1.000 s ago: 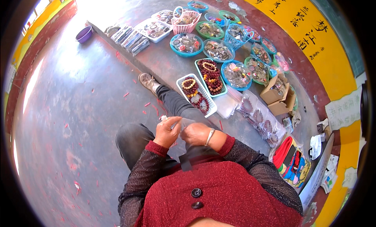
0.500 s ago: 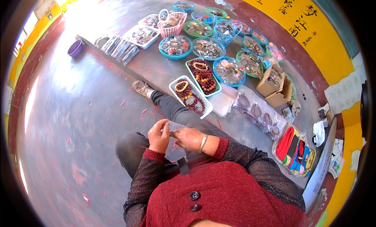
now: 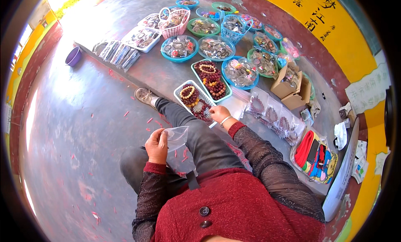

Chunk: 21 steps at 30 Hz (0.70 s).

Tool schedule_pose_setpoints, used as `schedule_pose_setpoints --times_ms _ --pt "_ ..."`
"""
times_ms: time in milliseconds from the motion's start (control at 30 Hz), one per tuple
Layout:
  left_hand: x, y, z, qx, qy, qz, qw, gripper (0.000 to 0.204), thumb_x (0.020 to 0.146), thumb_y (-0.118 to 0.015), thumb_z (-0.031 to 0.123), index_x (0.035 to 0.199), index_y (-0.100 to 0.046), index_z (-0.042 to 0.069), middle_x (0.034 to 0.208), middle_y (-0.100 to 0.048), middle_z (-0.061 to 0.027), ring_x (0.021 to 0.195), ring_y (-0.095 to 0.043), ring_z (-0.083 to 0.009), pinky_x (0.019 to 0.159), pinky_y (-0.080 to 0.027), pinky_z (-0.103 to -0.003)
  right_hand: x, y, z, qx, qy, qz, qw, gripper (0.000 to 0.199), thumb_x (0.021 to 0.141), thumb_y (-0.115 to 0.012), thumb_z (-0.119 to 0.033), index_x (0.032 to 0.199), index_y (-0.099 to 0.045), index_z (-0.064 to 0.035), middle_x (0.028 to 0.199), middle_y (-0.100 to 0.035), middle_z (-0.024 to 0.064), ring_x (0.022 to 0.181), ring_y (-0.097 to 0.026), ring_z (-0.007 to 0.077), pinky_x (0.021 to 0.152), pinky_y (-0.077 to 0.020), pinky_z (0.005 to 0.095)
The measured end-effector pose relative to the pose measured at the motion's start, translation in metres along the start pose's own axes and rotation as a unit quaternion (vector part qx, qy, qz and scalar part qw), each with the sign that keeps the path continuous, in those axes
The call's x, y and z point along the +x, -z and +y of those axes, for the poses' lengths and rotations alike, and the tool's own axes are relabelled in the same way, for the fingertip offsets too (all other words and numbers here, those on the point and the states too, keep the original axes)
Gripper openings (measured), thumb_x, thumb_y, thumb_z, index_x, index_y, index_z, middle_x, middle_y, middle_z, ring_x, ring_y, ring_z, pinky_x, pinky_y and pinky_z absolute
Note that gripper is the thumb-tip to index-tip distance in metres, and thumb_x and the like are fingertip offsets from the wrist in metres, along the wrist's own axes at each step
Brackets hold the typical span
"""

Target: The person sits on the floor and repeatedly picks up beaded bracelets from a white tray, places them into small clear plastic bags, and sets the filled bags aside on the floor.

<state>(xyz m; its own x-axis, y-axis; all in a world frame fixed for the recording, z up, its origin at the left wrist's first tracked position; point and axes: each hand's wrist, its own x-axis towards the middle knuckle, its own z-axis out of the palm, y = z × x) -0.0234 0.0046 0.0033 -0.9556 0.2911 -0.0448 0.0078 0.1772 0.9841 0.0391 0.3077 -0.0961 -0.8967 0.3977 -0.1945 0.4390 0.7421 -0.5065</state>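
My left hand (image 3: 156,146) is closed on a clear plastic bag (image 3: 178,136), pinched between thumb and fingers above my bent left knee. The bag spreads out to the right of the fingers and looks flat. My right hand (image 3: 219,114), with a silver bangle at the wrist, reaches to the near right end of a white plastic basket (image 3: 181,99). Its fingers are bent together beside dark red bead bracelets (image 3: 201,110) in that basket; whatever they grip is hidden. A yellow bead bracelet (image 3: 187,92) lies at the basket's far end.
Behind stands a pale green tray (image 3: 227,93) of bead bracelets, among several round basins (image 3: 179,58) of bagged trinkets. Bagged bracelets (image 3: 271,114) lie to the right, below a cardboard box (image 3: 288,85). A purple bowl (image 3: 73,57) sits at far left.
My right hand has let go of the plastic bag and moved away to the white basket. My left hand keeps the bag and has shifted slightly left.
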Motion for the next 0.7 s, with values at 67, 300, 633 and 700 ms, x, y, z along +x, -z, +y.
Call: schedule_pose_setpoints --times_ms 67,300,633,700 --pt "0.003 0.001 -0.006 0.027 -0.014 0.002 1.000 0.016 0.086 -0.055 0.009 0.096 -0.063 0.000 0.076 -0.063 -0.0017 0.056 -0.053 -0.0044 0.043 -0.043 -0.018 0.007 -0.013 -0.005 -0.082 -0.014 -0.057 0.995 0.021 0.074 -0.055 -0.015 0.089 -0.067 -0.0074 0.094 -0.064 0.0166 0.091 -0.061 0.0313 0.079 -0.0486 0.0383" --pt "0.010 0.001 0.007 -0.046 0.041 0.033 0.998 0.014 0.084 -0.058 0.009 0.094 -0.063 0.000 0.072 -0.062 -0.0002 0.054 -0.051 -0.0040 0.044 -0.041 -0.020 0.013 -0.047 -0.008 -0.219 -0.027 -0.071 0.973 0.018 0.075 -0.055 -0.014 0.087 -0.068 -0.0092 0.093 -0.065 0.0155 0.091 -0.061 0.0301 0.078 -0.0494 0.0392" --pt "0.011 0.002 0.002 -0.022 0.013 0.021 0.999 0.015 0.084 -0.058 0.009 0.094 -0.063 -0.001 0.071 -0.062 -0.0014 0.055 -0.052 -0.0047 0.046 -0.042 -0.020 0.014 -0.014 0.008 0.032 -0.025 0.035 0.999 0.023 0.072 -0.062 -0.022 0.089 -0.065 -0.0077 0.081 -0.066 0.0129 0.078 -0.063 0.0290 0.070 -0.0485 0.0375" --pt "0.010 0.001 0.002 -0.021 0.005 0.026 0.999 0.014 0.083 -0.060 0.008 0.092 -0.064 -0.001 0.066 -0.060 -0.0002 0.053 -0.050 -0.0041 0.047 -0.041 -0.021 0.008 0.001 0.007 0.094 0.000 0.060 0.994 0.025 0.071 -0.064 -0.022 0.091 -0.065 -0.0074 0.079 -0.066 0.0130 0.074 -0.063 0.0271 0.068 -0.0488 0.0357"
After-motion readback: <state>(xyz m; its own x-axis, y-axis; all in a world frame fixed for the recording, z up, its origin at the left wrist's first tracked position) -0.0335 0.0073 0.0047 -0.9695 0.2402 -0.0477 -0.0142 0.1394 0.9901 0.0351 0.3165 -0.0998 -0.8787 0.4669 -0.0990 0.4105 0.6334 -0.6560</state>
